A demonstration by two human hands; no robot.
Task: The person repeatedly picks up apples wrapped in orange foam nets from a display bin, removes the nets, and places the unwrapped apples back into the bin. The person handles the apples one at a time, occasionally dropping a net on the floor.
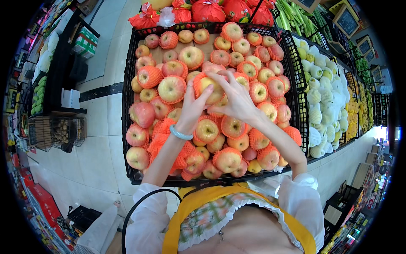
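Observation:
Both of my hands are around one apple (212, 92) above the middle of the pile, and an orange foam net (199, 83) wraps its left side. My left hand (194, 106) presses it from the left with thumb and fingers. From the right, my right hand (236, 96) curves its fingers over the top, its thumb lower down. Below lie many red-yellow apples (207, 129), some in orange foam nets and some bare, in a black plastic crate display (128, 104). A heap of loose orange foam nets (166, 149) lies beside my left forearm.
Red-wrapped round fruits (207, 12) line the far edge. White-netted fruits (320, 92) fill the display on the right, with celery (293, 20) beyond. A black shelf stand (58, 63) stands left across the tiled floor (95, 152). A person's trouser leg (101, 225) shows at lower left.

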